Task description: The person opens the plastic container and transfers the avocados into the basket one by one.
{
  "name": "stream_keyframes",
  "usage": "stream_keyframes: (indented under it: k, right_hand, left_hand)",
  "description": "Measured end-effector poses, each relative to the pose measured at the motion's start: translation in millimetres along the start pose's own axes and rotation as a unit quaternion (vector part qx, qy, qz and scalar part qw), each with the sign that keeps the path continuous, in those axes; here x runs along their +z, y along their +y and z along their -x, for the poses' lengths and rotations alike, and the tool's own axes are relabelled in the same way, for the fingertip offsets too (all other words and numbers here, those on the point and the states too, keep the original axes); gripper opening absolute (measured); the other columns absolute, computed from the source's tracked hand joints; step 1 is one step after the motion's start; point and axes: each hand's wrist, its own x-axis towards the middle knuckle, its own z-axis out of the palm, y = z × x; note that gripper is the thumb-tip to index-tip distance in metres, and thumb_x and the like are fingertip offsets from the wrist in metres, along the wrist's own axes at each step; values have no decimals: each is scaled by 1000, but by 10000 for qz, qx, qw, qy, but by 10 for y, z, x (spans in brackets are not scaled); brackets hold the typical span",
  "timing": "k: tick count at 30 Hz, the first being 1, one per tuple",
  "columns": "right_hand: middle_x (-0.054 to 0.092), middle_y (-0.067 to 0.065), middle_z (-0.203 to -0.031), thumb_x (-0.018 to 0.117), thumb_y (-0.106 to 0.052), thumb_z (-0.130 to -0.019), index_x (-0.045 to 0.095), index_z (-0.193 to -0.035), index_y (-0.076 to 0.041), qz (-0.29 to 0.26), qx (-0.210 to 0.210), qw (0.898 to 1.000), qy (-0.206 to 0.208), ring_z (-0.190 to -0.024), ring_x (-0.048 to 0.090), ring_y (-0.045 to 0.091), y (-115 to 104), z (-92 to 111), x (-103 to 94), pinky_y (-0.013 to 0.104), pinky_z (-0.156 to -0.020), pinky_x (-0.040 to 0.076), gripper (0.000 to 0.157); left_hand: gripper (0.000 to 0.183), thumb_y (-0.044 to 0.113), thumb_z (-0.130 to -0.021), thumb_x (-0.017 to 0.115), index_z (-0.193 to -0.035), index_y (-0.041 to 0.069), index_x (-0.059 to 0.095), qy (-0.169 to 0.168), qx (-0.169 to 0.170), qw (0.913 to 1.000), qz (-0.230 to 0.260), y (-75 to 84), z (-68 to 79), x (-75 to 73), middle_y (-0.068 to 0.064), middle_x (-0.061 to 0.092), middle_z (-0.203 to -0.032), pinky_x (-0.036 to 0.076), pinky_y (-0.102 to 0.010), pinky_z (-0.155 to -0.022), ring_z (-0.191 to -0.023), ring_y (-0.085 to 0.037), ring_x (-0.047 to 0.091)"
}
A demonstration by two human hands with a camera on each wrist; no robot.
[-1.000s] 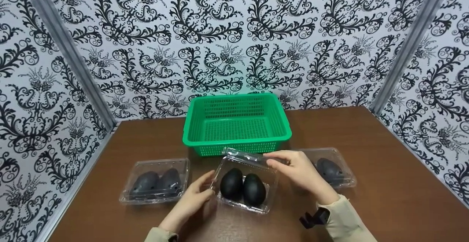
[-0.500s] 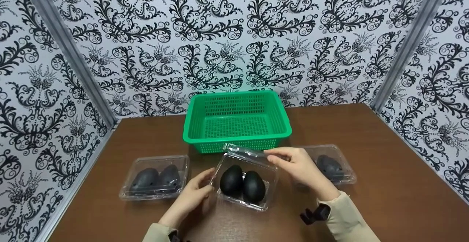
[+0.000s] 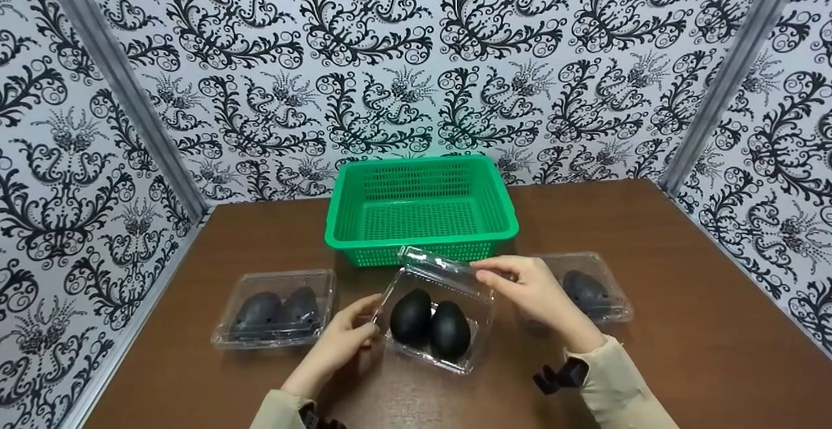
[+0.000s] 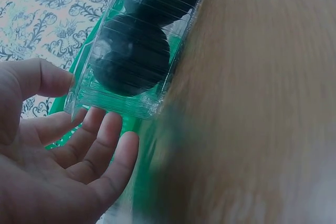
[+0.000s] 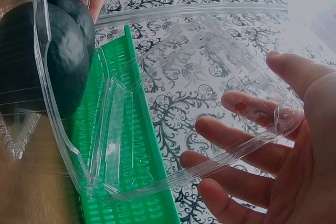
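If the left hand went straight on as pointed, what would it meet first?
The left hand would first meet the open clear container at its fingertips, then probably the black egg-shaped objects inside; depth is unclear.

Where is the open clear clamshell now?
In the head view's lower centre, the open clear clamshell is between the left hand and right hand, in front of the green basket.

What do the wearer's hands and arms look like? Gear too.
Left hand and right hand: bare, no gloves or rings visible. Light beige sleeves end near the wrists. Black angular device at the right cuff; a similar black piece at the left, partly out of frame.
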Motion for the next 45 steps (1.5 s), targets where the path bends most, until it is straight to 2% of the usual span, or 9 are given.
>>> stream_keyframes:
  k: [8,15,20,30,32,36,39,42,45]
  right_hand:
    - [71,1,-106,67,-25,-92,74,-111,-11,45,-22,10000,5,-96,64,14,-25,-13,-11,43,-82,55,24]
    - [71,1,-105,66,-21,-93,74,-109,-10,-91,-69,9999,-25,-87,62,11,-15,-16,-12,27,-73,53,22]
    - [71,0,-102,66,-22,-93,74,-109,-10,-83,-97,9999,-36,-83,62,10,-22,-24,-36,27,-71,53,22]
    - [71,2,-108,64,-23,-94,73,-111,-8,-257,60,9996,-56,-98,65,12,-5,-16,-69,32,-86,54,24]
    - [71,3,-107,64,-22,-94,73,-111,-7,-304,121,9995,12,-82,65,10,0,-24,-74,29,-79,54,24]
    - [72,7,-104,63,-19,-95,73,-109,-4,-456,258,9985,161,-74,61,8,9,-29,-93,26,-73,53,23]
    - [72,10,-99,61,-18,-96,73,-108,-2,-829,441,9955,155,-81,68,16,20,-13,-100,31,-70,57,23]
    - [72,15,-95,56,-16,-99,71,-110,1,-1269,609,9900,55,-77,70,26,55,15,-86,38,-57,58,26]
    - [71,18,-96,51,-17,-101,69,-112,3,-1541,721,9854,-4,-77,70,29,100,44,-56,43,-52,57,29]
  left_hand:
    - [58,-3,-81,56,-137,-10,45,45,73,10000,26,33,-2,-7,-23,56,-113,53,-27,-59,-84,-18,54]
    - [57,-3,-81,55,-136,-11,45,62,-3,10000,0,58,16,-1,-22,56,-114,51,-26,-59,-86,-17,53]
    - [56,-4,-80,55,-135,-11,46,151,40,9999,47,55,-1,-16,-21,58,-112,52,-26,-60,-85,-20,54]
    - [54,-6,-80,54,-134,-12,48,153,120,9998,18,60,-44,-29,-23,59,-114,54,-30,-63,-85,-20,55]
    - [54,-6,-81,54,-134,-12,47,152,137,9998,23,64,-53,-38,-23,60,-113,53,-29,-63,-85,-20,55]
    - [53,-6,-81,54,-134,-12,47,188,126,9997,89,70,-61,-57,-23,59,-111,52,-29,-62,-82,-21,55]
    - [53,-5,-82,53,-135,-11,47,210,88,9997,86,69,-45,-84,-24,58,-113,54,-30,-64,-83,-23,56]
    - [52,-5,-83,52,-135,-10,48,247,49,9997,43,57,-14,-124,-24,57,-115,55,-33,-68,-88,-25,56]
    - [50,-6,-84,52,-134,-9,49,307,41,9995,33,48,17,-166,-23,56,-113,56,-32,-69,-90,-25,56]
